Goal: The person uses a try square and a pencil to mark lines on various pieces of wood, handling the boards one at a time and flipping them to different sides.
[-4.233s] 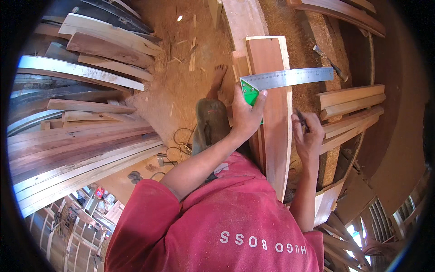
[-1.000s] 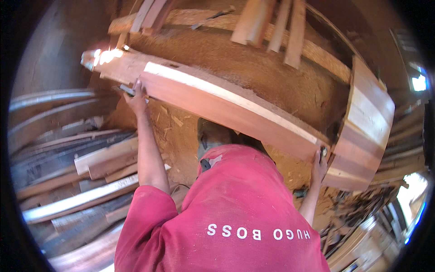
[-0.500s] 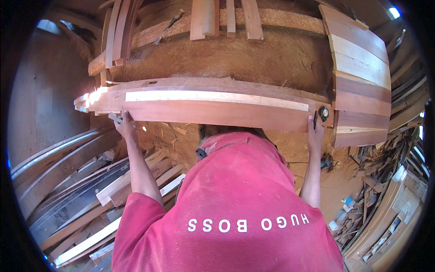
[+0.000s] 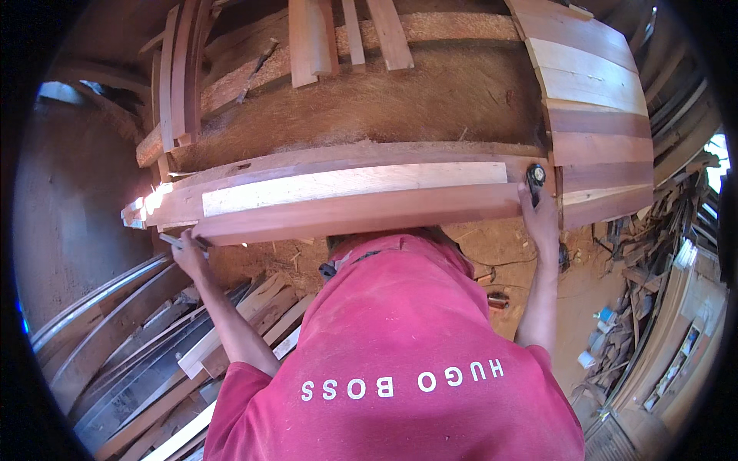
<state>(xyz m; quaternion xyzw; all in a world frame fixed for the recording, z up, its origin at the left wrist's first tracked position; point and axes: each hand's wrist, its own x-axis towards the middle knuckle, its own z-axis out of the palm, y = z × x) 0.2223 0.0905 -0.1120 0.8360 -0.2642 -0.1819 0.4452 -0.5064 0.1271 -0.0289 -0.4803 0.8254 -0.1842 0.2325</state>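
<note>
The left hand (image 4: 191, 260), closed on a square (image 4: 171, 240), and the right hand (image 4: 541, 217), fingers bent by a tape (image 4: 537, 175), grip unclear, span the board (image 4: 369, 213) along the counter's (image 4: 292, 164) near edge, seemingly to steady both ends.

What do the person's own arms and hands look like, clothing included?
The left hand and right hand are bare, with no gloves visible. Both forearms are uncovered below the short sleeves of a reddish-pink shirt with white lettering. No cables show on either arm.
</note>
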